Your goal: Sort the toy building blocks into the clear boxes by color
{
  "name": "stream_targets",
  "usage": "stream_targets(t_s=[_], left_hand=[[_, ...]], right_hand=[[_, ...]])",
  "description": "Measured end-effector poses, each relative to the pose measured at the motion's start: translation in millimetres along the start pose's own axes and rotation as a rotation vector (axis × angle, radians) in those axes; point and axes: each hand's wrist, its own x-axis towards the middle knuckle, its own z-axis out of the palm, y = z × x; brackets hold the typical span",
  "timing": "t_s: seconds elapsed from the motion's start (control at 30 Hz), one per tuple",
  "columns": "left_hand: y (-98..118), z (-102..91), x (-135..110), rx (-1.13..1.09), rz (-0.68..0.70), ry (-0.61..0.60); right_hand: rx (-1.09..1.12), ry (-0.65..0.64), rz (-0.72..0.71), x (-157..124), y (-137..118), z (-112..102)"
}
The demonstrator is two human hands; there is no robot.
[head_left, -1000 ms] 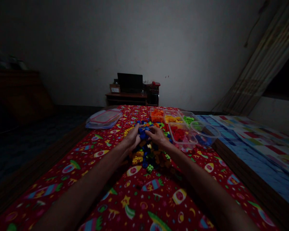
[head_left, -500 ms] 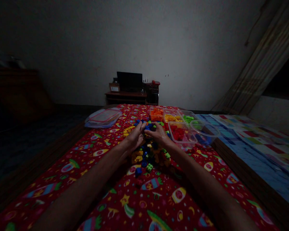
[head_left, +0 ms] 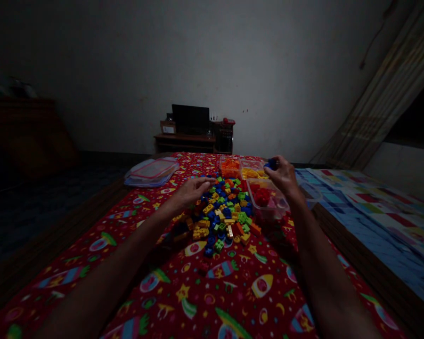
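Note:
My right hand is raised over the plastic boxes on the right, its fingers closed round blue toy building bricks; how many it holds I cannot tell. A mixed pile of toy building bricks in yellow, blue, green, orange and red lies on the red patterned cloth. At the pile's left edge hovers my left hand, fingers stretched out and nothing visible in them. Below my right hand stands a clear box of red bricks. My right hand and forearm partly hide a round clear container.
Behind the pile are clear boxes with orange bricks and yellow bricks. Stacked clear lids lie at the far left of the cloth. A monitor stands by the wall, and a checked blanket spreads to the right.
My right hand has moved from the pile to the right, over the boxes, carrying blue bricks. My left hand has drawn slightly left, uncovering the pile. One blue brick at the front has shifted.

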Motion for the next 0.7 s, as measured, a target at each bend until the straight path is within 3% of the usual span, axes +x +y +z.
stream_targets(t_s=[0.1, 0.2, 0.27, 0.37, 0.5, 0.6, 0.7], left_hand=[[4, 0.8, -3, 0.081, 0.034, -0.092], [8, 14.0, -16, 0.245, 0.116, -0.228], [12, 25.6, -32, 0.39, 0.229, -0.325], [19, 41.6, -67, 0.502, 0.514, -0.478], [18, 55.2, -107, 0.683, 0.726, -0.671], [6, 58.9, -113, 0.77, 0.773, -0.623], [-8, 55.7, -101, 0.86, 0.769, -0.513]], right_hand=[[-0.247, 0.071, 0.109, 7, 36, -28], [-0.403, 0.045, 0.173, 4, 68, -43], [-0.457, -0.027, 0.216, 0, 82, -48], [-0.47, -0.141, 0.271, -6, 90, -52], [-0.434, -0.106, 0.215, -2, 74, -53], [-0.385, -0.063, 0.117, 3, 42, -45], [-0.19, -0.208, -0.028, -4, -1, -28]])
